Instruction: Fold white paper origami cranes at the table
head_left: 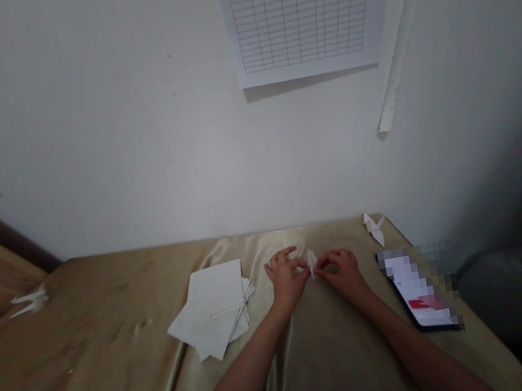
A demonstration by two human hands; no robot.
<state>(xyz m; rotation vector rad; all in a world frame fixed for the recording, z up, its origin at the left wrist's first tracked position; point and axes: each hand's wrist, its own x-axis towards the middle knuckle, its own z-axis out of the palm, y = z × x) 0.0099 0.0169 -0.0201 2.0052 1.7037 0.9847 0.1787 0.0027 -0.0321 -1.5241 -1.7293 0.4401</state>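
A small piece of folded white paper (311, 262) stands upright between my two hands, above the cloth-covered table. My left hand (287, 279) pinches its left side with thumb and forefinger, the other fingers spread away. From the opposite side, my right hand (343, 272) pinches the right edge with its fingers curled. To the left of my left hand lies a loose stack of white paper sheets (215, 310), fanned at odd angles. A folded paper crane (373, 229) rests near the table's back right corner.
A phone (420, 292) with a lit screen, partly pixelated, lies right of my right arm. More folded white paper (32, 300) sits at the far left of the gold tablecloth (105, 341). Behind the table rises a wall with a printed chart (301, 15).
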